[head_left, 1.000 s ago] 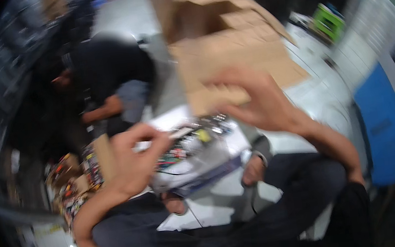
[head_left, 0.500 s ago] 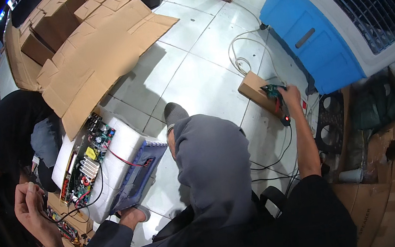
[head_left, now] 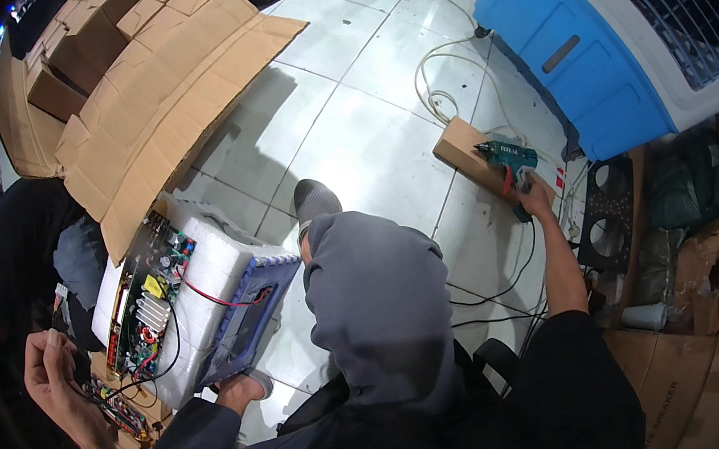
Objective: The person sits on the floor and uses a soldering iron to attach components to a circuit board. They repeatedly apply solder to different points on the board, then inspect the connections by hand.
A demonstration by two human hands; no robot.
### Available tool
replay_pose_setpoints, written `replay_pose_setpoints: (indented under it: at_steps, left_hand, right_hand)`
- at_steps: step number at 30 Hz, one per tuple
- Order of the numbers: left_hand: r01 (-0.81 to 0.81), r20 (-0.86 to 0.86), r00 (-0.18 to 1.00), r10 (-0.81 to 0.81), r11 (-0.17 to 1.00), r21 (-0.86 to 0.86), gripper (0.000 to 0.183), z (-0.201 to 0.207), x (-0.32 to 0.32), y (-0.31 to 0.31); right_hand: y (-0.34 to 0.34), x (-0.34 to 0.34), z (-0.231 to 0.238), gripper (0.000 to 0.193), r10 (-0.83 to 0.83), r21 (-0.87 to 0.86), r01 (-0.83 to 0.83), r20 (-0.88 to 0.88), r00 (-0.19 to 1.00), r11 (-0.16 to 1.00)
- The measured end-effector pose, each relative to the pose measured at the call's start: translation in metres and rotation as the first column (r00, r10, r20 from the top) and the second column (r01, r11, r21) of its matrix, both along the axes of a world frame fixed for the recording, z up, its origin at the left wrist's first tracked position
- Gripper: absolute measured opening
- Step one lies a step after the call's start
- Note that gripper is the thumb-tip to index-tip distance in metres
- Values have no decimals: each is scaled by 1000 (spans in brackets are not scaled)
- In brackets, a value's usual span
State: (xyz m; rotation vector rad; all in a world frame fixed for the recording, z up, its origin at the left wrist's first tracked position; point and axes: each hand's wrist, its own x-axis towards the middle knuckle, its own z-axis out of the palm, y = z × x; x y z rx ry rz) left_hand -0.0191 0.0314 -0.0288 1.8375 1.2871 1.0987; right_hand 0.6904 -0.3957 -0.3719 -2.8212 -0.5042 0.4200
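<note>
On the left, my left hand (head_left: 60, 378) is raised with fingers pinched together. A thin black wire (head_left: 170, 360) curves from a circuit board (head_left: 148, 295) to these fingers, though its end is hidden. The board, with silver heat sink fins and coloured parts, sits against a white foam block (head_left: 215, 251) beside a blue-purple framed panel (head_left: 249, 310). Off to the right, my right hand (head_left: 537, 195) is wrapped round the handle of a teal glue gun (head_left: 508, 155) with a red trigger and black nozzle. It is over a long brown cardboard box (head_left: 462, 149).
An open cardboard carton (head_left: 173, 95) stands at far left, near a crouching person in dark clothes (head_left: 30, 247). A blue-and-white air cooler (head_left: 572, 55) is at upper right. Cables (head_left: 497, 320) cross the tiled floor. My grey-covered knee (head_left: 377, 294) rises mid-view.
The glue gun has turned in my right hand's grip, showing more of its side, and its red light no longer shows. My left hand stays pinched in nearly the same place.
</note>
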Motion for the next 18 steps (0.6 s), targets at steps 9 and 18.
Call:
replay_pose_setpoints:
  at_steps: [9, 18]
  left_hand:
    - [-1, 13, 1000, 2, 1000, -26, 22, 3, -1, -3]
    - [13, 0, 1000, -13, 1000, -13, 21, -2, -9, 0]
  right_hand:
    - [3, -21, 20, 67, -56, 175, 31, 138, 989, 984]
    - [-8, -49, 61, 64, -187, 283, 144, 129, 974, 948]
